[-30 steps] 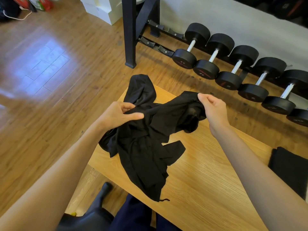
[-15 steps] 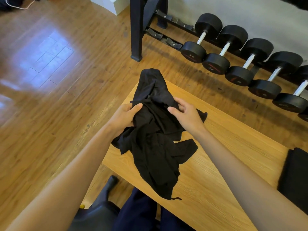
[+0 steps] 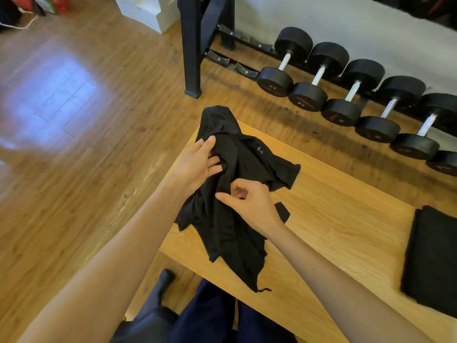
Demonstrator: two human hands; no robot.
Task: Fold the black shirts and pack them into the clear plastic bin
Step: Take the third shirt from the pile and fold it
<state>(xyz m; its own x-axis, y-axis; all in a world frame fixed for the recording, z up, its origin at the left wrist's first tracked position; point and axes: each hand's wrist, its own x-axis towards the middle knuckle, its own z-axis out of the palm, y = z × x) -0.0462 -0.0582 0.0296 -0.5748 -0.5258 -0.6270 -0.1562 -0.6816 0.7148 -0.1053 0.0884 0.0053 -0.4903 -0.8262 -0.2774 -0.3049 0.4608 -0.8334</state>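
Note:
A crumpled black shirt (image 3: 235,194) lies on the left end of the light wooden table (image 3: 346,219), with one part hanging over the far corner. My left hand (image 3: 197,164) holds its upper left side, fingers tucked into a fold. My right hand (image 3: 249,205) sits over the middle of the shirt, its fingers curled and pinching the cloth. A sleeve spreads flat to the right of my hands. A second black shirt (image 3: 435,258), folded into a rectangle, rests at the table's right edge. No clear plastic bin is in view.
A row of black dumbbells (image 3: 346,95) lines the floor beyond the table, beside a black rack post (image 3: 191,45). White boxes (image 3: 148,11) stand at the back. Wooden floor (image 3: 74,144) spreads to the left. My dark-trousered legs (image 3: 210,318) are under the near edge.
My right hand left the shirt's right end and came toward me to the middle of the cloth. The sleeve it let go of now lies spread on the table. My left hand kept its hold.

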